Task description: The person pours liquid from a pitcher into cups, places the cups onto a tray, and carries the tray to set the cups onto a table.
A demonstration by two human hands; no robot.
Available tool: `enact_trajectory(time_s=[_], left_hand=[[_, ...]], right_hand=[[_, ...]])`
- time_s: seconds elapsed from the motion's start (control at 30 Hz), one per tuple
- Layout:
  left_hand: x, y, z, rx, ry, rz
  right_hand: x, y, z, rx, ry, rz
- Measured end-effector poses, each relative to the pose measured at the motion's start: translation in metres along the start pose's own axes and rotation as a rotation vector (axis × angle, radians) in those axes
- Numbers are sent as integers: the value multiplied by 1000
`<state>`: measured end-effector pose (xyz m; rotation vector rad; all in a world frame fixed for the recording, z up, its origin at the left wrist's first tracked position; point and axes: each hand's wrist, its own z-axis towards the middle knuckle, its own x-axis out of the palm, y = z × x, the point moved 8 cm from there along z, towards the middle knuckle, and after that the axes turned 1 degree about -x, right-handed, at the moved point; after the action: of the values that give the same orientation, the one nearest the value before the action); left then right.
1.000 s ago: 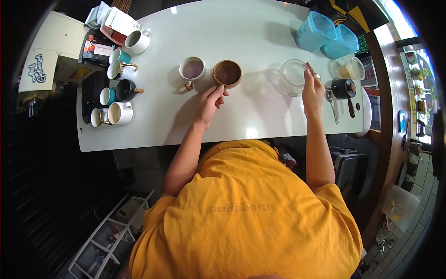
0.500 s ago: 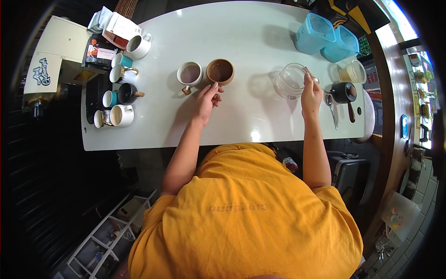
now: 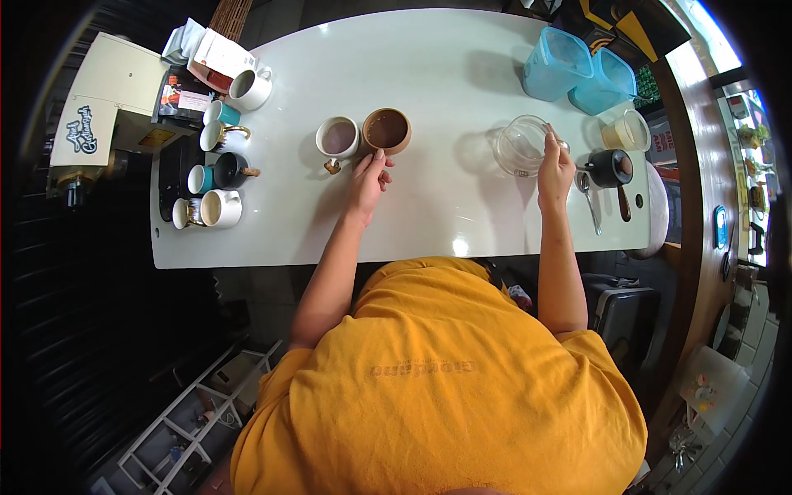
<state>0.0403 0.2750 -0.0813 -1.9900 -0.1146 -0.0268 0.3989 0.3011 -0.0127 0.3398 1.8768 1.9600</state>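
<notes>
My left hand (image 3: 370, 183) is closed at the near side of a brown mug (image 3: 387, 132), where its handle lies hidden behind my fingers. Dark brown liquid shows inside that mug. Close on its left stands a white mug (image 3: 337, 138) with a pale purplish-brown content and a gold-brown handle pointing toward me. On the right, my right hand (image 3: 555, 169) grips the handle side of a clear glass jug (image 3: 520, 147), which looks nearly empty. A metal spoon (image 3: 591, 205) and a small black pot with a wooden handle (image 3: 611, 168) lie beyond my right hand.
Several mugs line the left edge, including a black mug (image 3: 228, 170) and a white one (image 3: 220, 209). A cream machine (image 3: 111, 107) stands behind them. Blue plastic containers (image 3: 556, 66) and a cup of pale content (image 3: 624, 132) occupy the far right of the white table (image 3: 429, 62).
The brown mug, with my left hand at it, has shifted slightly left toward the white mug. My right hand and the glass jug look nearly unchanged; the whole view has shifted slightly.
</notes>
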Motion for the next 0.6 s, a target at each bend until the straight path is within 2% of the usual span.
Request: enact_trajectory(time_s=[0.17,0.37,0.47,0.53,0.6], left_hand=[[0,0,0,30,-5,9],[5,-15,-19,11,-16,143],[1,-5,-18,58,-39,124],[-3,-1,-17,52,-57,-109],[-5,-1,-15,54,-35,-89]], right_hand=[[-14,-25,9,14,-36,-25],[-20,-24,5,-22,-115,20],[-20,-30,6,13,-117,35],[-20,-31,7,10,-130,41],[-20,-31,5,15,-150,51]])
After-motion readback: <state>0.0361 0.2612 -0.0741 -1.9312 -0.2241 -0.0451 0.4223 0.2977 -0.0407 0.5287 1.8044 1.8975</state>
